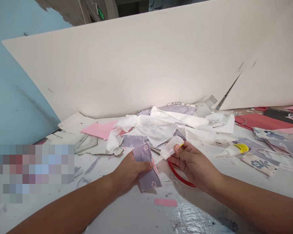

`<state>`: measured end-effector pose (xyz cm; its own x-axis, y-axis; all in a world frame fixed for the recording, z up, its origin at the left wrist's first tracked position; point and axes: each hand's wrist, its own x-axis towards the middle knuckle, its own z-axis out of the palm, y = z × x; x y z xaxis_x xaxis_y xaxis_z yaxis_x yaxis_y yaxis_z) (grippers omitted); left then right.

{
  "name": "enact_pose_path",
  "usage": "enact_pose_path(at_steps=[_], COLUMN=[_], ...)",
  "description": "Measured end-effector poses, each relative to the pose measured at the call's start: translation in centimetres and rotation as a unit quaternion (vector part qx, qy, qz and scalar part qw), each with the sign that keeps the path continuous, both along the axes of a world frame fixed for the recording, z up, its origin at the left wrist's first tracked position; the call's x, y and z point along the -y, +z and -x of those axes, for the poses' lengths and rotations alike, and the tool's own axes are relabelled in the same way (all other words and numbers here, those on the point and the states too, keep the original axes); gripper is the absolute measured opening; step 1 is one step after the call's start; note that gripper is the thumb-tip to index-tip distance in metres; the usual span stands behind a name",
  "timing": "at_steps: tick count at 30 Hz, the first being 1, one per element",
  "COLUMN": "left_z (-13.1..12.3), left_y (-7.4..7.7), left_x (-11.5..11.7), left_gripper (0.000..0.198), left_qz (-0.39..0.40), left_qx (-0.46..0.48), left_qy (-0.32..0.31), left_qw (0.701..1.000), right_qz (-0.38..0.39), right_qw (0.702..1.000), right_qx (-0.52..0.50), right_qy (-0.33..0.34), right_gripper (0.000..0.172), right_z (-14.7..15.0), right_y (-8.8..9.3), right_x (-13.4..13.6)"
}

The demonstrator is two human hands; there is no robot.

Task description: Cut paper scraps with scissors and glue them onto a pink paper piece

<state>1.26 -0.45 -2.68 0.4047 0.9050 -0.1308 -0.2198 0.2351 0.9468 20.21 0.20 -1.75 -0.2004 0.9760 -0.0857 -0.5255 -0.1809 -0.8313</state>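
My left hand (130,170) is closed on a folded piece of purple flowered fabric (148,183), thumb pressed on top, with a pink edge showing along its right side. In my right hand (195,165) is a white glue bottle (171,148), tilted so that its nozzle points down and left at the fabric. Whether the tip touches the cloth I cannot tell. Beneath the right hand lie scissors with a red handle (179,177), partly covered by the fingers. A pink strip (165,202) rests on the table just in front of the hands.
White cloth (153,126) and purple scraps are heaped behind the hands. Pink sheet (97,129) and a clear set square (86,144) lie left. A second glue bottle (234,150) and flowered pieces (258,163) lie right. A white board (146,68) stands along the back.
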Motion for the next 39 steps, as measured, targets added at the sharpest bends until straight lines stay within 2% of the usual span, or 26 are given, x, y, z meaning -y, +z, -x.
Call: enact_pose_path(at_steps=[10,16,25,29,33,39], left_z=[-0.02,-0.09,0.1,0.17,-0.04,-0.34], left_y=[0.13,0.32,0.03,0.08,0.36,0.69], left_x=[0.09,0.21,0.05,0.07,0.15,0.13], left_gripper=[0.034,0.032,0.033,0.03,0.03,0.028], left_qz=[0.015,0.02,0.017,0.021,0.023,0.016], left_qx=[-0.002,-0.016,-0.013,-0.022,-0.027,-0.003], left_qy=[0.009,0.017,-0.005,-0.003,0.001,0.009], left_qw=[1.0,1.0,1.0,1.0,0.999,1.0], right_qz=[0.018,0.017,0.024,-0.035,-0.118,-0.164], right_qw=[1.0,1.0,1.0,0.998,0.985,0.97], right_qx=[-0.011,-0.001,0.01,0.05,0.127,0.18], right_qy=[0.004,0.002,-0.014,0.007,0.003,-0.014], right_gripper=[0.017,0.017,0.017,0.017,0.028,0.031], right_z=[-0.07,-0.18,-0.27,-0.26,-0.54,-0.78], right_y=[0.2,0.12,0.18,0.35,0.4,0.99], right_x=[-0.08,-0.22,-0.52,-0.45,-0.24,0.3])
